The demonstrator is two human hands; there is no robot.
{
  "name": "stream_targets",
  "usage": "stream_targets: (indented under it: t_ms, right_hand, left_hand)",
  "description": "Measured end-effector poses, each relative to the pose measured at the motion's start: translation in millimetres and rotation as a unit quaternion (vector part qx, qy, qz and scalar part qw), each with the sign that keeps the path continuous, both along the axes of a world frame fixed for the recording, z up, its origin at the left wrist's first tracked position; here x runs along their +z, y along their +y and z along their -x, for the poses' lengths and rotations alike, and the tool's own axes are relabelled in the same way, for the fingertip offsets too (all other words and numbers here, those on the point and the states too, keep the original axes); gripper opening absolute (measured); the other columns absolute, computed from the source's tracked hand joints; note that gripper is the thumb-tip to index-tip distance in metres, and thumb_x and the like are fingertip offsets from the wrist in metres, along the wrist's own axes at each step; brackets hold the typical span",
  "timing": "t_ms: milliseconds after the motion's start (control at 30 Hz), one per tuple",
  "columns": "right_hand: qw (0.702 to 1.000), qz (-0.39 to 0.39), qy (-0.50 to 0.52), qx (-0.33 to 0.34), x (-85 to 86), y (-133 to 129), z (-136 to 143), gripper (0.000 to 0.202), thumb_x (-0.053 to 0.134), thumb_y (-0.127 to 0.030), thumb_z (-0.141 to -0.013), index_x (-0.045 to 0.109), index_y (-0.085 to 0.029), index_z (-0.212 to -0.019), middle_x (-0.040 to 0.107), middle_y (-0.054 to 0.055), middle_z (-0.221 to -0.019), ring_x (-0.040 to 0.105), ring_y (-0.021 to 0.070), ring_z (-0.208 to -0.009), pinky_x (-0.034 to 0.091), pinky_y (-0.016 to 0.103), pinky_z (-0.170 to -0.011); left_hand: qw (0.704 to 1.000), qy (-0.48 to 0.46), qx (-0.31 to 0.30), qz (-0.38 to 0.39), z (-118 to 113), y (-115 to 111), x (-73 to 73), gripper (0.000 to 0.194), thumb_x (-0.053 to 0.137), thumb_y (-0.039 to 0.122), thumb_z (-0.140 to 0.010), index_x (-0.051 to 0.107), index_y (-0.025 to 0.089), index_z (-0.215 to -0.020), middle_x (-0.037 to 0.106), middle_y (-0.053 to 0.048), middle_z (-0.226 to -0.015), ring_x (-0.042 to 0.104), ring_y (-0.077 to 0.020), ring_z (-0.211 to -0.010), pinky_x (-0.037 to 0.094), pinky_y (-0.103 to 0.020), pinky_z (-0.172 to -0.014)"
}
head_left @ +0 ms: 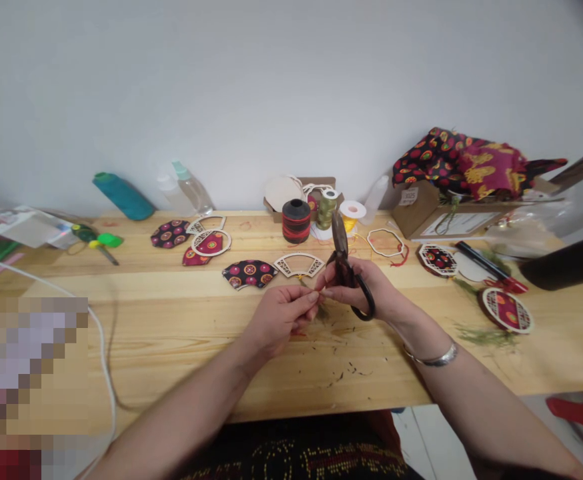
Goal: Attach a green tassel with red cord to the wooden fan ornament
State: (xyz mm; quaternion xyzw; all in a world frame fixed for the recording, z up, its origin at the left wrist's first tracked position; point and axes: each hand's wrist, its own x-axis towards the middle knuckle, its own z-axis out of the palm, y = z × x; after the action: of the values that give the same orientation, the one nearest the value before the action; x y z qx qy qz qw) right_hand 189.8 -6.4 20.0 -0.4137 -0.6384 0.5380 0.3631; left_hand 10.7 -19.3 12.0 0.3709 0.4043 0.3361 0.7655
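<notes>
My right hand (364,283) holds a pair of dark scissors (340,250), blades pointing up and away, one handle loop hanging beside the palm. Its thumb and forefinger meet the fingertips of my left hand (289,308), which is closed in a pinch. Between the fingertips shows a bit of reddish thread (320,291); most of it is hidden. Greenish strands hang just below the fingers. Right behind my hands lies a fan-shaped wooden frame (299,265), with a fan-shaped patterned fabric piece (250,274) to its left.
Thread spools, among them a red-and-black one (296,223), stand behind my hands. A cardboard box (441,210) topped with patterned cloth is at the right, near finished round ornaments (507,310). At the left lie a teal thread cone (124,195) and a white cable (102,340). Dark scraps litter the table.
</notes>
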Motion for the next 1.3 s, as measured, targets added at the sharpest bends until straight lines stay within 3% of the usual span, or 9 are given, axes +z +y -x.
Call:
stream_targets:
  t_ms: [933, 1300]
  right_hand:
    - [1.000, -0.005, -0.010, 0.000, 0.1, 0.2, 0.4, 0.017, 0.071, -0.027, -0.073, 0.062, -0.015, -0.081, 0.061, 0.001, -0.073, 0.054, 0.0109, -0.064, 0.044, 0.023, -0.059]
    - [0.998, -0.019, 0.009, -0.051, 3.0, 1.0, -2.0, 0.017, 0.071, -0.025, -0.070, 0.059, -0.017, -0.079, 0.064, 0.001, -0.075, 0.057, 0.0122, -0.066, 0.047, 0.026, -0.062]
  left_hand:
    - [1.000, 0.005, -0.022, 0.014, 1.6, -0.8, -1.1, 0.028, 0.074, 0.033, -0.068, 0.057, 0.013, -0.060, 0.052, 0.004, -0.051, 0.026, 0.0008, -0.035, 0.010, -0.017, -0.037]
    - [1.000, -0.016, 0.000, -0.012, 1.1, 0.9, -1.8, 0.020, 0.071, 0.030, -0.071, 0.068, 0.011, -0.076, 0.054, 0.002, -0.055, 0.032, -0.0001, -0.039, 0.015, -0.016, -0.039]
